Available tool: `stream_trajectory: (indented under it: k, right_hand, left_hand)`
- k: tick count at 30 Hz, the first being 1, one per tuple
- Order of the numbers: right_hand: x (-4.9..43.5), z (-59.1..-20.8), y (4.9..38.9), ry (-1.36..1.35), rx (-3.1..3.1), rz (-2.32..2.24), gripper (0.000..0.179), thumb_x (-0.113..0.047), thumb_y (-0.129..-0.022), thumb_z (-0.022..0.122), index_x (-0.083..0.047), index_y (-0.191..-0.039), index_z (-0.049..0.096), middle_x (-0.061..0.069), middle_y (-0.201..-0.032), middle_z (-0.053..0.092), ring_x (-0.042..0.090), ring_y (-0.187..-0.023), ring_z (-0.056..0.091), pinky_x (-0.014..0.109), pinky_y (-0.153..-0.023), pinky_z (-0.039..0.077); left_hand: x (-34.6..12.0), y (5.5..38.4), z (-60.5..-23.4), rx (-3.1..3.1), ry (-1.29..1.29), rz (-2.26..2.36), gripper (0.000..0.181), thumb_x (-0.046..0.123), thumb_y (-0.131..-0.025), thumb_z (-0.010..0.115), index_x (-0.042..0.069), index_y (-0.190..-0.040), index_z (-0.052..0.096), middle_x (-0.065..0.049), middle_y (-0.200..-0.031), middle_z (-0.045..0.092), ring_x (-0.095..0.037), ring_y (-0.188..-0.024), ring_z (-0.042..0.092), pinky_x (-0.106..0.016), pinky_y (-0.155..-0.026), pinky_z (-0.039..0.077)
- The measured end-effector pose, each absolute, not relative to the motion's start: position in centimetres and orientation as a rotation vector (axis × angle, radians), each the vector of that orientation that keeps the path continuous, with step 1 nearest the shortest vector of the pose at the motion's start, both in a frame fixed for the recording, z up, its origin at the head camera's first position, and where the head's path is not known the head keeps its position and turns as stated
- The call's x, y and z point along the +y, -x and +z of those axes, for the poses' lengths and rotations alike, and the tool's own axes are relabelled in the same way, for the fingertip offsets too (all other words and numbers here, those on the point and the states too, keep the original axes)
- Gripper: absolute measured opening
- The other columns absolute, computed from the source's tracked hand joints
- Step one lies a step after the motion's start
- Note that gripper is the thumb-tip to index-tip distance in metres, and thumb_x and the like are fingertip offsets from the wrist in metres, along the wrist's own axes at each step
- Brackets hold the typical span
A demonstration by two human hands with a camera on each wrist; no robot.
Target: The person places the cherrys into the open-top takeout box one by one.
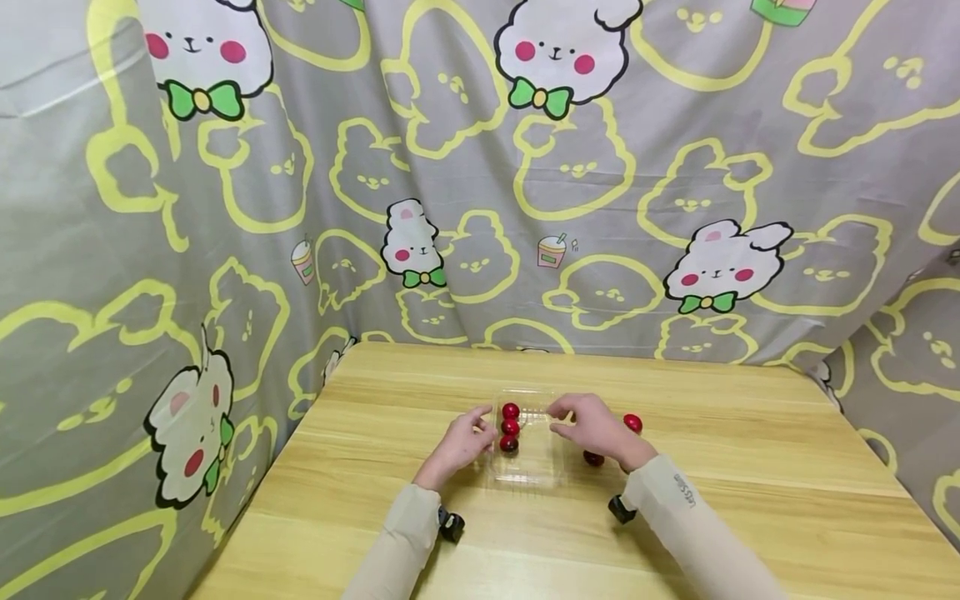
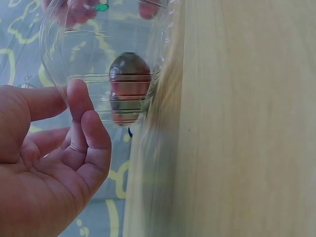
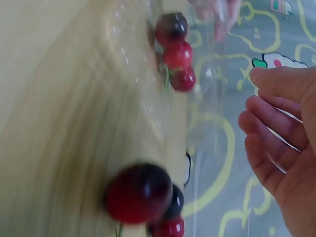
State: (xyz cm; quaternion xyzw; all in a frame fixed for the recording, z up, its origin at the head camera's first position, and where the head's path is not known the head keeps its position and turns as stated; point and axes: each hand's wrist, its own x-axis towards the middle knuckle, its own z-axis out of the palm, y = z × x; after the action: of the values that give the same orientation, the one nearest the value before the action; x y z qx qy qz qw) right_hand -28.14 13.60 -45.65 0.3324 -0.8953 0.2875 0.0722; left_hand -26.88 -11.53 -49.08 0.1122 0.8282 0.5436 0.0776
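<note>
A clear plastic box [image 1: 528, 478] sits on the table, with three dark red cherries [image 1: 510, 427] in a row along its left side. At the box's left edge, my left hand [image 1: 463, 439] pinches the thin rim between thumb and finger, as the left wrist view shows. My right hand [image 1: 597, 427] hovers by the box's right edge with its fingers loosely bent and nothing between them. To the right of the box, near that hand, lie a red cherry [image 1: 632, 423] and a darker cherry [image 1: 593, 458]. The right wrist view shows another large cherry [image 3: 138, 193] close by.
The wooden table [image 1: 712, 517] extends on both sides of the box. A grey curtain [image 1: 600, 175] with rabbit drawings hangs behind and to the sides. Each wrist wears a small black camera, the left one [image 1: 451, 525] near the box's front corner.
</note>
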Motion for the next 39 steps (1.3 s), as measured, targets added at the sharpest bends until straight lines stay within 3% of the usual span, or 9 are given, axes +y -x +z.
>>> stream_trajectory:
  k: [9,21,28,39]
  right_hand:
    - [18.2,-45.4,28.2,-0.89,-2.738,0.931,0.017,-0.013,-0.076,0.068,-0.011,-0.093,0.065,-0.004,-0.081,0.059,0.008,-0.069,0.052,0.024,-0.059,0.045]
    - [23.7,-46.7,26.9,-0.892,-2.817,0.899,0.021,-0.013,-0.074,0.069,-0.004,-0.093,0.065,0.002,-0.082,0.06,0.016,-0.071,0.054,0.026,-0.059,0.046]
    - [24.6,-47.8,26.0,-0.928,-2.891,0.782,0.03,-0.023,-0.072,0.072,-0.008,-0.098,0.065,-0.003,-0.094,0.059,0.013,-0.076,0.054,0.024,-0.061,0.044]
    - [24.7,-48.9,26.0,-0.892,-2.947,0.789,0.035,-0.019,-0.07,0.074,-0.01,-0.102,0.063,-0.003,-0.096,0.058,0.01,-0.076,0.053,0.023,-0.062,0.045]
  left_hand:
    - [-11.5,27.2,-49.0,2.469,-0.314,1.658,0.052,0.011,-0.087,0.054,0.004,-0.134,0.033,-0.008,-0.085,0.053,-0.023,-0.07,0.059,-0.032,-0.057,0.049]
    - [-11.3,27.0,-48.8,2.502,-0.34,1.658,0.053,0.009,-0.086,0.055,0.001,-0.134,0.033,-0.009,-0.085,0.055,-0.021,-0.067,0.058,-0.034,-0.058,0.05]
    - [-11.3,26.9,-49.2,2.488,-0.324,1.647,0.055,0.012,-0.086,0.056,0.001,-0.134,0.031,-0.007,-0.086,0.055,-0.022,-0.069,0.059,-0.036,-0.059,0.05]
    - [-11.0,27.3,-49.0,2.521,-0.344,1.607,0.054,0.011,-0.086,0.055,0.001,-0.134,0.032,-0.007,-0.083,0.055,-0.02,-0.067,0.058,-0.033,-0.056,0.05]
